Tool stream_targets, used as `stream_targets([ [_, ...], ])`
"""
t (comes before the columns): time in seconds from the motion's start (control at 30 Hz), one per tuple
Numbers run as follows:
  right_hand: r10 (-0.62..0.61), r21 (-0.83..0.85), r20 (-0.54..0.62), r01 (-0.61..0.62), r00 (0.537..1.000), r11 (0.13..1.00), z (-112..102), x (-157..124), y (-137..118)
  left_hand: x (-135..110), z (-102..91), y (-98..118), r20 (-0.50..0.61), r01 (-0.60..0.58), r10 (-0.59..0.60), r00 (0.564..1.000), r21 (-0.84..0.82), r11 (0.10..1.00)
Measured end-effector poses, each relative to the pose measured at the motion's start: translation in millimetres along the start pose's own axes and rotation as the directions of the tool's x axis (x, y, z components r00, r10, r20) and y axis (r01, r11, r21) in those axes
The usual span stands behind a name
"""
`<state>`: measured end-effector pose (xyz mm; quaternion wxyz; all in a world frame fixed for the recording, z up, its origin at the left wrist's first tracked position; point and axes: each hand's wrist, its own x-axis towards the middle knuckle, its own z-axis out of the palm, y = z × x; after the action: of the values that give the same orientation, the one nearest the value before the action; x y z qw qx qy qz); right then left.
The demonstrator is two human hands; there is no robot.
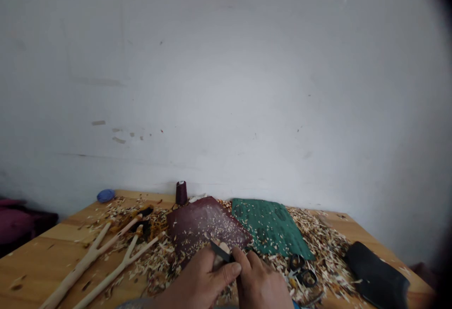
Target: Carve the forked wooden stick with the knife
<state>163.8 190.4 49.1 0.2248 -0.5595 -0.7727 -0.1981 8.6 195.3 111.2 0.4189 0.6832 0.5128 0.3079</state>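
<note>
At the bottom middle of the head view, my left hand (201,276) is closed round a pale piece of wood (221,249), of which only a bit shows above the fingers. My right hand (259,278) grips a knife (219,251) with a dark blade pointing up and left across the wood. The left thumb reaches over to the right hand, near the knife's handle. Just beyond both hands lies a dark red sheet (201,222) sprinkled with wood shavings. The handle is mostly hidden by my fingers.
Peeled forked sticks (86,262) lie at the left. A green sheet (266,226), black-handled scissors (303,271) and a black curved piece (376,273) lie to the right among wood shavings (319,236). A thread cone (181,193) and blue yarn ball (106,195) stand near the wall.
</note>
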Motion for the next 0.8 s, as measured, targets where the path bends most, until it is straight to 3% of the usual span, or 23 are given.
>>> stream_targets([
  [0.1, 0.025, -0.025, 0.047, -0.024, 0.999, 0.999, 0, 0, -3, 1, -0.8, 0, 0.052, -0.010, 0.010, 0.999, 0.001, 1.000],
  [0.23, 0.069, -0.026, 0.110, -0.067, 0.991, 0.997, -3, 2, -8, 2, -0.6, -2, 0.094, 0.064, -0.065, 0.993, 0.014, 0.998],
  [0.43, 0.134, -0.016, 0.197, -0.134, 0.971, 0.991, -6, 3, -12, 6, -2.0, -3, 0.086, -0.003, -0.002, 0.996, 0.052, 0.999],
  [0.57, 0.149, -0.024, 0.208, -0.147, 0.967, 0.989, -3, 3, -14, 6, -0.7, -1, 0.043, -0.065, 0.062, 0.997, 0.060, 0.996],
  [0.8, 0.156, -0.121, 0.155, -0.139, 0.975, 0.983, -2, 3, -15, 9, 1.1, -8, 0.113, -0.012, 0.014, 0.994, -0.015, 1.000],
])
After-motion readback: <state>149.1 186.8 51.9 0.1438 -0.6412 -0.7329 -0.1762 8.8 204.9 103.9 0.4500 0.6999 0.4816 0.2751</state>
